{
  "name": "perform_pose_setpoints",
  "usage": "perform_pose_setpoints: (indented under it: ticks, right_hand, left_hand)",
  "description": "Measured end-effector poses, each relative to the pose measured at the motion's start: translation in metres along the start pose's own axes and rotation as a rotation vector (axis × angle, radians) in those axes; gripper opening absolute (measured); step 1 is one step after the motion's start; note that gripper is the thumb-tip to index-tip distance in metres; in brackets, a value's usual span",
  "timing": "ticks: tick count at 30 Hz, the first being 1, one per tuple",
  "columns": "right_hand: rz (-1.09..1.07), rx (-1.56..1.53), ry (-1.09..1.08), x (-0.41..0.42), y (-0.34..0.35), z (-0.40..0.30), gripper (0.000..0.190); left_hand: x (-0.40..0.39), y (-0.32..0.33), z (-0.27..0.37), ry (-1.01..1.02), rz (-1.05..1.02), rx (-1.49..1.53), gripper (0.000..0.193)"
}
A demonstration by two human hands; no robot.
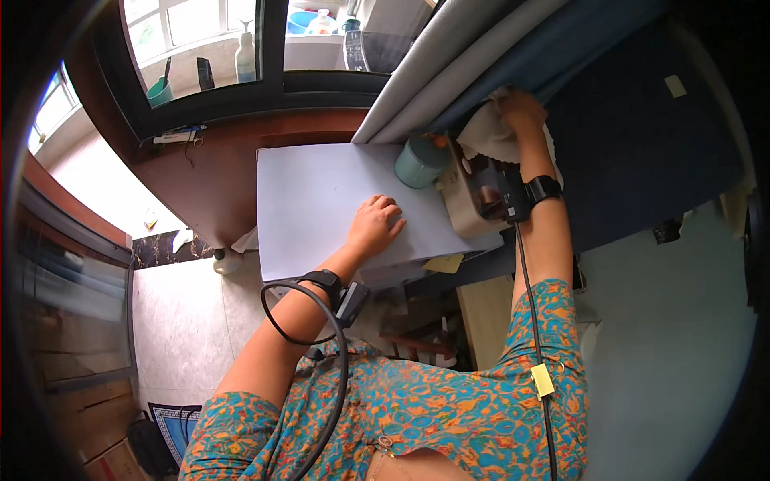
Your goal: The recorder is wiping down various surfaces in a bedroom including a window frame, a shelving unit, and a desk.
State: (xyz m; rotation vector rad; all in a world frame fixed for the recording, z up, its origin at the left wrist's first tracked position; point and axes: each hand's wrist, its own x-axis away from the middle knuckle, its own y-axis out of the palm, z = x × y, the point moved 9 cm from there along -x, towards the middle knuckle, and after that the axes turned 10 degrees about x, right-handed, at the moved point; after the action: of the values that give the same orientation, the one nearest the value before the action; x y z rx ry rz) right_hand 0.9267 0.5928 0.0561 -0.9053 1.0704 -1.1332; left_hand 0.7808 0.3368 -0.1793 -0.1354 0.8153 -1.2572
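My left hand point(374, 227) rests on the white cabinet top point(307, 198), fingers a little bent and nothing seen in them. Farther off at the right, my right hand point(522, 111) grips a white cloth point(490, 135), which hangs beside the blue curtain. Below the cloth stands a beige storage box point(462, 204) with small items inside, partly hidden by my right forearm and the device strapped to it. A teal lidded canister point(421, 161) touches or nearly touches the box's left side. Both wrists wear black straps with cabled devices.
Grey and blue curtains point(421, 78) hang behind the canister. A dark window frame point(274, 90) and a reddish-brown wooden ledge point(204, 174) lie at the back left, with a tube point(174, 137) on the ledge. A white bottle point(226, 262) stands left of the cabinet. Cables run along both arms.
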Motion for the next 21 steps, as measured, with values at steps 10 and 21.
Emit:
perform_pose_setpoints:
  ticks: [10, 21]
  right_hand:
    - [0.525, 0.307, -0.27, 0.101, -0.009, -0.027, 0.041]
    - [0.546, 0.339, -0.587, 0.222, 0.09, -0.063, 0.022]
  left_hand:
    - [0.0, 0.004, -0.004, 0.001, -0.017, -0.014, 0.022]
    - [0.001, 0.0, -0.002, 0.021, -0.016, -0.003, 0.021]
